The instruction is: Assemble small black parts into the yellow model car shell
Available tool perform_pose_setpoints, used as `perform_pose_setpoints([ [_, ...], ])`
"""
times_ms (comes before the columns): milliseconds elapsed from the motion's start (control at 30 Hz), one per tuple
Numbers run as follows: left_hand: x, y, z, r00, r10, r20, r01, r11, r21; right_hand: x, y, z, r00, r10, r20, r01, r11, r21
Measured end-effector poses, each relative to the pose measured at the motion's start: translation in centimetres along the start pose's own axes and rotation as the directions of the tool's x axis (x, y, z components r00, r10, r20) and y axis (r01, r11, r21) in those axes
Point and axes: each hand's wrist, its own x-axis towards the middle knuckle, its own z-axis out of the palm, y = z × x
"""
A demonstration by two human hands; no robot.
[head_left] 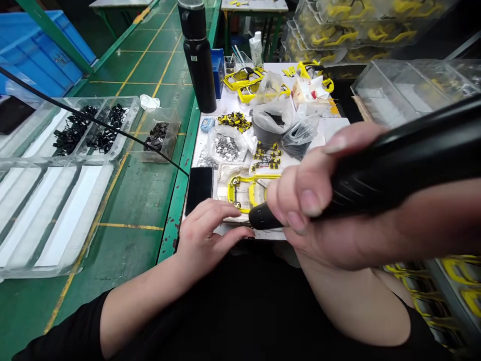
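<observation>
My right hand (319,200) is wrapped around a black electric screwdriver (376,165), large and close to the camera. Its narrow front end (263,216) points left, toward the near edge of a yellow plastic frame (252,193). The frame lies in a pale block-like holder (224,174), with small dark parts fitted at its left end; the right part is hidden behind my right hand. My left hand (205,233) rests at the holder's near left corner, fingers stretched out and thumb apart, with the screwdriver's front end close to its fingertips.
A phone (200,188) lies left of the holder. Behind are a bag of small metal pieces (226,146), yellow-black parts (267,156), a bag of dark pieces (272,123) and a black bottle (199,65). Clear trays (126,108) stand left; a black cord (93,118) crosses there.
</observation>
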Motion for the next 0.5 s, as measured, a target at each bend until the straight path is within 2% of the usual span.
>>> perform_pose_setpoints([
  [167, -0.8, -2.6, -0.4, 0.998, 0.036, -0.052, -0.025, 0.979, 0.201, 2.3, 2.8, 1.5, 0.988, -0.128, -0.082, 0.125, 0.991, -0.036],
  [300, -1.2, -3.8, -0.3, 0.996, 0.087, 0.007, -0.085, 0.958, 0.272, 4.1, 4.0, 1.9, 0.992, -0.115, -0.056, 0.11, 0.99, -0.086],
  [400, -1.3, -4.0, -0.2, 0.994, 0.105, 0.042, -0.113, 0.956, 0.272, 4.9, 4.7, 2.1, 0.991, -0.13, -0.029, 0.126, 0.984, -0.126],
  [500, -1.3, -4.0, -0.1, 0.989, 0.118, 0.09, -0.139, 0.948, 0.288, 5.3, 5.1, 2.6, 0.997, -0.08, 0.0, 0.079, 0.98, -0.183],
])
